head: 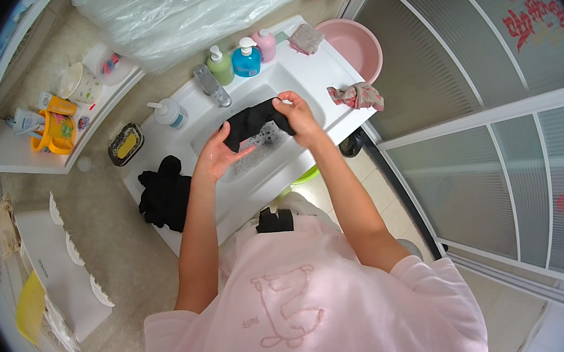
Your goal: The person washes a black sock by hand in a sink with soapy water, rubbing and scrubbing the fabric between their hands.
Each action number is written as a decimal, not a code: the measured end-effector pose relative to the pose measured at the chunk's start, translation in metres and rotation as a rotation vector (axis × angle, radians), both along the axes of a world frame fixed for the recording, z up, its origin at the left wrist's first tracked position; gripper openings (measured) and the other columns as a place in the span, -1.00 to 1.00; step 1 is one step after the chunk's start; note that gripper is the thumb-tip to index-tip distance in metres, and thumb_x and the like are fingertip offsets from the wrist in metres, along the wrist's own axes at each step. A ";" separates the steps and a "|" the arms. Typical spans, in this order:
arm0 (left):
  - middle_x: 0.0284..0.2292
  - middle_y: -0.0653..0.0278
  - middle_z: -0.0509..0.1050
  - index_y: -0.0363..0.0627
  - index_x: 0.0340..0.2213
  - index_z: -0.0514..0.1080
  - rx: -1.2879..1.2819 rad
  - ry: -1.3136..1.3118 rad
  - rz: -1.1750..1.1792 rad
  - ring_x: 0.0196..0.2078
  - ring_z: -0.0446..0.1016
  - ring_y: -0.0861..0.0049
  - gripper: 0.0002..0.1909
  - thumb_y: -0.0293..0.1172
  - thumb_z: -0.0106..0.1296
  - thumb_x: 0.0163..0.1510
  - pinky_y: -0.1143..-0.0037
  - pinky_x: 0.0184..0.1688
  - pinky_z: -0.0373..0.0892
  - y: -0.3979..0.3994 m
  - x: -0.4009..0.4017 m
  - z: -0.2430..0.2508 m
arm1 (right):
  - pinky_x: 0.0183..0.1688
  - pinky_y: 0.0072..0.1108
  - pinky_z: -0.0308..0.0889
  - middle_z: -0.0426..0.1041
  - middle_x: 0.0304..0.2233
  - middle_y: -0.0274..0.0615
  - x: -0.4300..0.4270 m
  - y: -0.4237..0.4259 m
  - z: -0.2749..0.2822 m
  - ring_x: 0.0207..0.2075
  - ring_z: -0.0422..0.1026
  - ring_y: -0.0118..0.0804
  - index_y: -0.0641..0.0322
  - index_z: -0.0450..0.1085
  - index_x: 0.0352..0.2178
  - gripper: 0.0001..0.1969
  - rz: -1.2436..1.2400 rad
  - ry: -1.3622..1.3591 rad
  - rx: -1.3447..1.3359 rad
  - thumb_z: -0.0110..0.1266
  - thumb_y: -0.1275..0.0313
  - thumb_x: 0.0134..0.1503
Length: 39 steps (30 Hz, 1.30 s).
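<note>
Over the white washbasin [303, 85], a black cloth [250, 121] is stretched between my two hands. My left hand [215, 155] grips its left end by the thumb, with some fingers spread out below. At the other end, my right hand [297, 117] pinches the fabric, and a short piece hangs beneath the fingers. Soapy water with bubbles [265, 139] lies in the basin under the cloth. A chrome faucet [213, 87] stands behind it. Beside my left forearm, a bunched black garment [164, 195] rests on the counter.
Pump bottles in green [220, 65], blue [246, 59] and white [169, 113] line the back. A soap dish [126, 144] sits left. Rags [306, 39] and a patterned cloth [356, 97] lie right, near a pink tub [358, 47]. A sliding glass door [435, 54] borders the right.
</note>
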<state>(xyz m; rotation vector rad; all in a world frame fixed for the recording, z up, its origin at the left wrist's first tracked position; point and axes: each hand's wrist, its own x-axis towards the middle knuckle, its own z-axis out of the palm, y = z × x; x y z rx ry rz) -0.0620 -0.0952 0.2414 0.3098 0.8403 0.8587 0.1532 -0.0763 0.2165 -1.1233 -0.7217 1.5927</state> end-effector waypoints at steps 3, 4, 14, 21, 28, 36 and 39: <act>-0.29 0.28 0.42 -0.18 -0.23 0.34 -0.208 -0.250 0.149 -0.19 0.40 0.42 -0.73 -0.22 -0.03 0.16 0.28 -0.14 0.41 0.003 0.003 -0.025 | -0.50 -0.54 0.36 0.43 -0.52 -0.25 -0.073 -0.035 0.021 -0.54 0.40 -0.37 0.14 0.32 -0.28 -0.87 -0.015 -0.355 0.216 0.05 0.43 0.12; -0.37 0.30 0.41 -0.16 -0.27 0.35 -0.191 -0.474 0.166 -0.30 0.39 0.43 -0.70 -0.16 -0.06 0.16 0.34 -0.21 0.41 0.014 -0.003 -0.046 | -0.50 -0.47 0.35 0.43 -0.53 -0.19 -0.101 -0.045 0.034 -0.55 0.40 -0.25 0.17 0.36 -0.35 -0.90 -0.026 -0.602 0.672 0.05 0.41 0.11; -0.57 0.42 0.39 0.01 -0.45 0.35 -0.014 -0.179 0.142 -0.51 0.39 0.56 -0.69 -0.05 -0.19 0.18 0.49 -0.48 0.34 0.018 0.030 -0.042 | -0.50 -0.26 0.29 0.37 -0.70 0.08 -0.103 -0.011 0.032 -0.62 0.38 0.10 0.29 0.41 -0.68 -0.63 -0.171 -1.110 0.471 -0.07 0.23 0.06; -0.40 0.37 0.45 -0.03 -0.31 0.37 -0.210 -0.024 0.227 -0.33 0.45 0.55 -0.75 -0.16 -0.18 0.17 0.47 -0.26 0.41 0.006 0.070 -0.031 | -0.50 -0.22 0.29 0.37 -0.70 0.08 -0.070 -0.008 0.007 -0.61 0.39 0.13 0.25 0.43 -0.69 -0.65 -0.125 -1.126 0.175 -0.05 0.23 0.04; -0.50 0.40 0.39 0.00 -0.41 0.30 -0.255 -0.054 0.199 -0.44 0.41 0.56 -0.79 -0.15 -0.13 0.16 0.49 -0.35 0.37 0.015 0.031 -0.076 | -0.50 -0.28 0.31 0.38 -0.66 0.05 -0.071 0.018 -0.050 -0.64 0.34 0.10 0.27 0.42 -0.66 -0.68 -0.045 -0.971 0.186 -0.03 0.26 0.04; -0.04 0.21 0.33 -0.13 0.06 0.20 -0.286 0.628 0.077 -0.02 0.35 0.38 -0.47 -0.06 -0.12 0.18 0.38 -0.09 0.35 0.018 -0.026 -0.186 | -0.21 -0.39 0.35 0.49 -0.35 0.04 -0.062 0.024 -0.193 -0.29 0.47 -0.08 0.32 0.44 -0.34 -0.43 0.273 -0.928 -0.182 0.16 -0.06 -0.08; -0.09 0.24 0.35 -0.11 0.01 0.24 -0.400 0.740 0.012 -0.04 0.34 0.37 -0.54 -0.08 -0.15 0.19 0.35 -0.10 0.36 0.019 -0.024 -0.236 | -0.16 -0.32 0.35 0.49 -0.35 0.09 -0.075 0.016 -0.232 -0.24 0.47 0.01 0.33 0.46 -0.33 -0.44 0.601 -1.146 -0.161 0.15 -0.05 -0.08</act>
